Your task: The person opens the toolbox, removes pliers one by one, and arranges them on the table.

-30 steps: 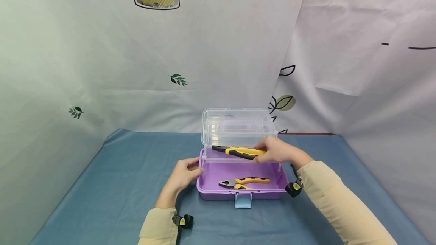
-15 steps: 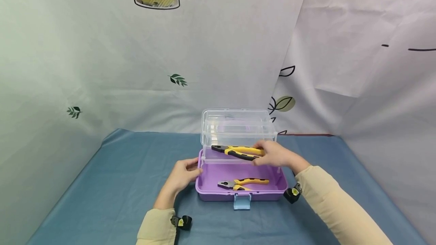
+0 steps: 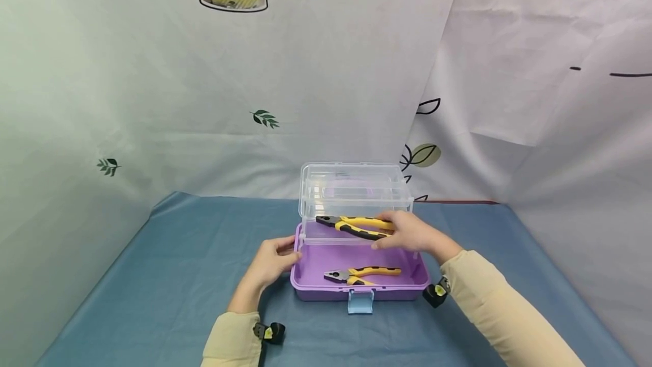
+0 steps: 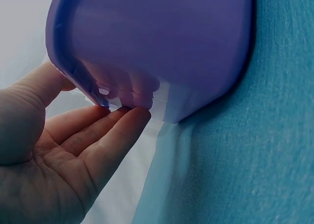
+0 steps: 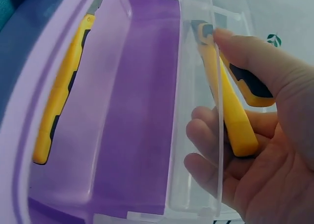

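My left hand [image 3: 272,262] pinches the left edge of an open purple toolbox [image 3: 333,256], thumb over the rim and fingers against the outer wall, as the left wrist view [image 4: 93,140] also shows. At the raised clear tray [image 3: 326,241], my right hand [image 3: 414,235] holds yellow-and-black pliers [image 3: 351,225] by the spread handles, the dark jaws pointing left. In the right wrist view, fingers curl around the yellow handle [image 5: 235,121] behind the clear wall. A second pair of combination pliers [image 3: 376,271] lies in the box bottom, its lower handle partly hidden by the front rim.
The clear lid [image 3: 356,180] stands tilted back behind the box. A light-blue latch [image 3: 360,302] hangs down at the front. Blue cloth [image 3: 204,271] covers the table, with printed white fabric walls [image 3: 326,72] at the back and sides.
The handles of the held pliers have spread a little, and my right thumb has shifted slightly left and down. My left hand keeps its place on the box.
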Demonstrator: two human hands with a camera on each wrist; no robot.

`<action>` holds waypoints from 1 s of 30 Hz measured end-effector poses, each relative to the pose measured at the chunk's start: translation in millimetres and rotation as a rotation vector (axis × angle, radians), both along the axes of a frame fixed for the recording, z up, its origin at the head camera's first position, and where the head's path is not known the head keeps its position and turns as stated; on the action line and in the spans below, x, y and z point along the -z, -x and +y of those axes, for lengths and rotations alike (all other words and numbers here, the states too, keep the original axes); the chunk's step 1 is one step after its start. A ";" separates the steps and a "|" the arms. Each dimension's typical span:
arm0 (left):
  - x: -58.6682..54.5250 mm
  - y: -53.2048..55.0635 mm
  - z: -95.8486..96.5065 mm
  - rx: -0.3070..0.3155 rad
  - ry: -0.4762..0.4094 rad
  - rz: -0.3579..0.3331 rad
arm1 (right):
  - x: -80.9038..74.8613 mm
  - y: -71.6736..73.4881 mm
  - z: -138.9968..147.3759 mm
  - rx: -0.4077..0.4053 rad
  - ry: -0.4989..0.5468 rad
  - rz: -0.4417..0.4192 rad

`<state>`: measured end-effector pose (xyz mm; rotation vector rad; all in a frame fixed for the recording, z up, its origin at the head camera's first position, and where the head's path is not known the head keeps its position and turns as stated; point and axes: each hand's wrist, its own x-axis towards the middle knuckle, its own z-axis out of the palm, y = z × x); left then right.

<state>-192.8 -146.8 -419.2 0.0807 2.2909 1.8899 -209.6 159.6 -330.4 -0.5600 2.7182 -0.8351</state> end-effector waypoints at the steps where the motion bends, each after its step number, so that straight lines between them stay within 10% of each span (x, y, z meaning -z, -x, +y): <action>1: -0.3 0.0 0.2 -0.007 -0.002 -0.006 | 0.3 0.0 -0.3 -0.002 0.005 0.001; 30: -0.9 -2.7 0.6 -0.008 0.029 0.008 | 17.7 -13.8 7.8 0.042 0.079 0.133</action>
